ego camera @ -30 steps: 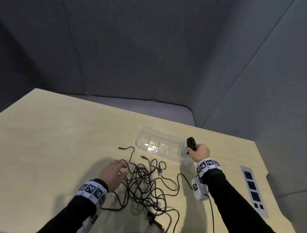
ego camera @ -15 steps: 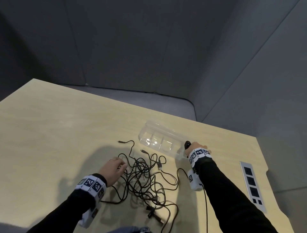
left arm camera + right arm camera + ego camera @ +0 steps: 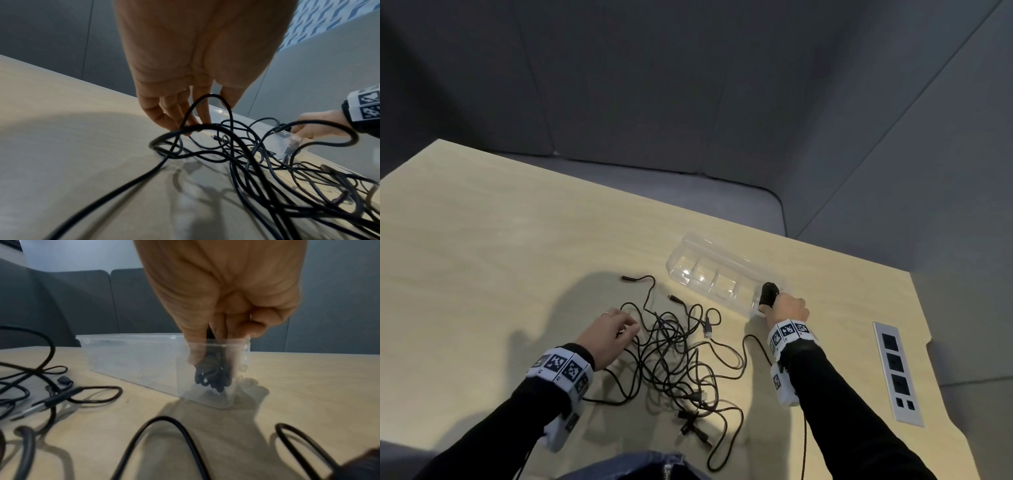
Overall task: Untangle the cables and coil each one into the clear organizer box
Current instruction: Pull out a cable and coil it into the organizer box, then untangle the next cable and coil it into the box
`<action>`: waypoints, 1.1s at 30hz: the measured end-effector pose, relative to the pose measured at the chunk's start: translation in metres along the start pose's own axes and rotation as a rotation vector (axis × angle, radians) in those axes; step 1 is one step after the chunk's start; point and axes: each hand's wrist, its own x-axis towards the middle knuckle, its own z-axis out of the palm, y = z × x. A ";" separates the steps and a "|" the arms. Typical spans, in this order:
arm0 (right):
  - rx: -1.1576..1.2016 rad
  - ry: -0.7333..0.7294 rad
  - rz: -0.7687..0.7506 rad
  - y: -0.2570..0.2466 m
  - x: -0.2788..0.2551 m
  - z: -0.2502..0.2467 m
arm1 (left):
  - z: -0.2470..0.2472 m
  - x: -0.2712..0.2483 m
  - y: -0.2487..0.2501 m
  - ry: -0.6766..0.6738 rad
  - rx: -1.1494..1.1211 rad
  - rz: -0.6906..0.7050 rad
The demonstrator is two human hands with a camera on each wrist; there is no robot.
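Right wrist view: right hand [image 3: 222, 308] pinches the coiled cable [image 3: 212, 376] inside the organizer box [image 3: 131, 356]'s end compartment; released, it probably springs loose. Left hand [image 3: 607, 337], fingers relaxed, rests on the tangle [image 3: 674, 359] beside the box.

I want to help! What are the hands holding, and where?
Right hand grips a coiled cable by its top, inside the box. Left hand holds nothing.

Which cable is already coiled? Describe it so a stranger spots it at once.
Find the clear organizer box on the wooden table, then its end compartment nearest the right hand. That hand grips the coiled cable there, a tight black bundle, unlike the loose tangle of cables beside the left hand.
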 end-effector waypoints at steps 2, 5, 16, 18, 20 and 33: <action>0.000 0.034 -0.028 0.004 -0.002 0.005 | 0.000 0.001 0.000 0.001 -0.006 -0.002; 0.084 0.078 -0.029 0.006 0.002 0.010 | -0.001 0.002 0.000 0.012 -0.004 0.001; 0.047 0.225 -0.172 0.018 0.004 0.026 | 0.000 -0.001 -0.001 -0.014 0.025 -0.034; -0.028 0.187 -0.178 0.017 0.008 0.027 | 0.000 -0.001 -0.001 -0.016 0.022 -0.028; -0.023 0.147 -0.165 0.017 0.011 0.025 | 0.002 -0.001 -0.004 -0.013 0.006 -0.022; -0.083 0.116 -0.102 0.014 0.023 0.005 | 0.006 -0.003 0.001 -0.074 0.021 -0.041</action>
